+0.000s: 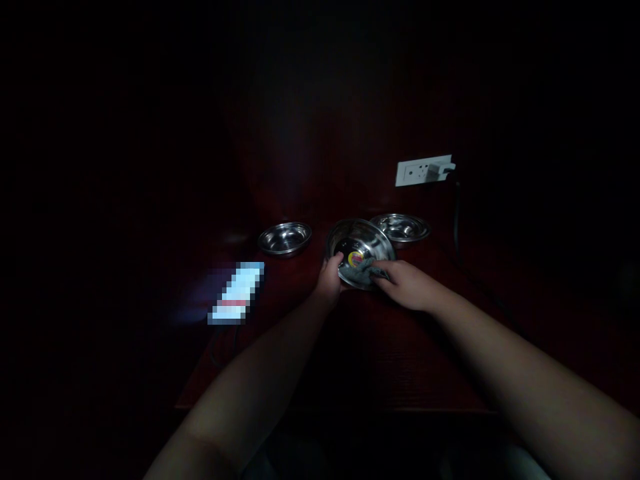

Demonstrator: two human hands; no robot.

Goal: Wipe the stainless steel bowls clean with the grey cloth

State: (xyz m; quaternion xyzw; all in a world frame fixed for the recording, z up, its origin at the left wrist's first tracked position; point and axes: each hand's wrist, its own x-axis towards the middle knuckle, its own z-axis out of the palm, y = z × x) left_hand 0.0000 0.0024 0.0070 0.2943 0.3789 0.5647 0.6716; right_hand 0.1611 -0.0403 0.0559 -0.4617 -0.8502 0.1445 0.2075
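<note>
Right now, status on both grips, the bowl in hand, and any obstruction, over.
Left grip: holding steel bowl, tilted. Right grip: holding grey cloth inside bowl. Metal dish behind bowl; nothing visibly blocking either grip.

tbh there's room over the table (390, 367) between the forearms (270, 353), plus a slim gap between the left bowl (285, 239) and the held bowl (361, 239), but that one partly blocks the back bowl (404, 230) from the front, and a cord (457, 227) hangs to the right.
</note>
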